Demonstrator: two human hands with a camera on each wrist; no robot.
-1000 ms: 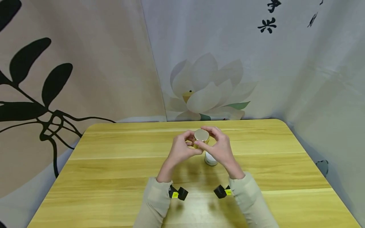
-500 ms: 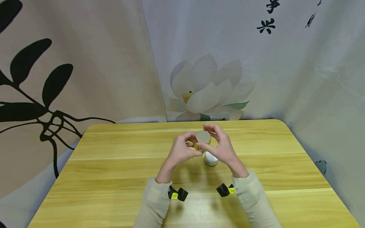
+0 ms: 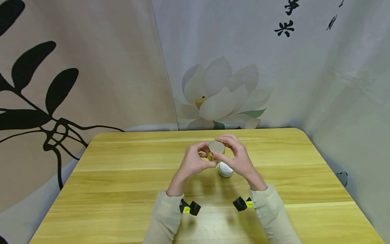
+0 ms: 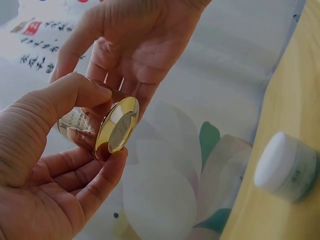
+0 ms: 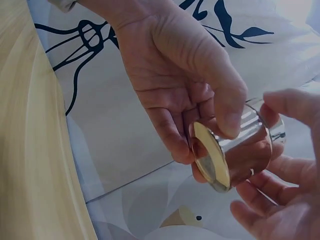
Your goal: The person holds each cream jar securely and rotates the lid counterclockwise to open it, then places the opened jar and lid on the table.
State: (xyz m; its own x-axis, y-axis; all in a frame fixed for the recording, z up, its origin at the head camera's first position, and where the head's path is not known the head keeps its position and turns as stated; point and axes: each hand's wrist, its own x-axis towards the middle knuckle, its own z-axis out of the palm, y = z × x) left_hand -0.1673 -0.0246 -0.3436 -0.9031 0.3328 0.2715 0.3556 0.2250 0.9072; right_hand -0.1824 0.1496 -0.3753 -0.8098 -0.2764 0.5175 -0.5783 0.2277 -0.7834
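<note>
A shiny gold cosmetic jar (image 3: 216, 147) is held up above the table between both hands, its flat pale top tipped toward the head camera. My left hand (image 3: 196, 158) grips its lower part from the left; in the left wrist view its thumb and fingers pinch the jar (image 4: 120, 127) near the gold base, which bears small print. From the right, my right hand (image 3: 237, 156) curls thumb and fingers around the upper end of the jar (image 5: 245, 145). Close behind the right hand stands a white jar (image 3: 225, 170), upright on the table; the left wrist view shows this white jar (image 4: 285, 167) with a smooth white lid.
The wooden table (image 3: 122, 176) runs back to a printed cloth backdrop (image 3: 128, 67) with a lotus, dark leaves and characters. Small black cameras (image 3: 195, 208) sit on both wrists.
Half a second ago the right fingers spread away from the gold jar; they now close around its top again. The right wrist has shifted slightly right. The left hand stays nearly still.
</note>
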